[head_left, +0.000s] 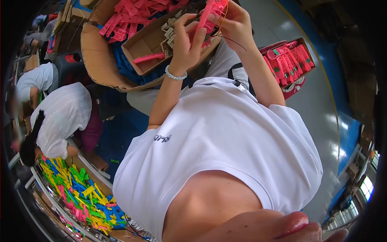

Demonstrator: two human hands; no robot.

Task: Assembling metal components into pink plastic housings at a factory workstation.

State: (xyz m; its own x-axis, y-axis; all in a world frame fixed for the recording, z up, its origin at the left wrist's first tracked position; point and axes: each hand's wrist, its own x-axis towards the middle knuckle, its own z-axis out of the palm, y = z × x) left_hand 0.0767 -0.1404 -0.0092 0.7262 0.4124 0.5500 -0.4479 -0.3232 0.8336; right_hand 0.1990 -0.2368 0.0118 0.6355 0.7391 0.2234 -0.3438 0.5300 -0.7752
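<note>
Near the top of the view, my left hand (pixel 188 45), with a pale bead bracelet at its wrist, has its fingers closed around a long pink plastic piece (pixel 208 15). My right hand (pixel 236 25) grips the same piece from the other side, its fingertips pressed to it. A thin yellow wire and a dark one (pixel 234 41) trail from around the piece below my right fingers. Just left of my left hand is a narrow cardboard box (pixel 135 47) with small cream-coloured parts (pixel 168 35) in it. One slim pink piece (pixel 149 58) lies across that box.
A large carton (pixel 93 56) under the narrow box holds a heap of pink pieces (pixel 135 16) and blue ones (pixel 123 60). Right of me, another box (pixel 305 43) is packed with pink pieces. Two people in white bend at the left, beside a bin of multicoloured plastic pieces (pixel 82 193).
</note>
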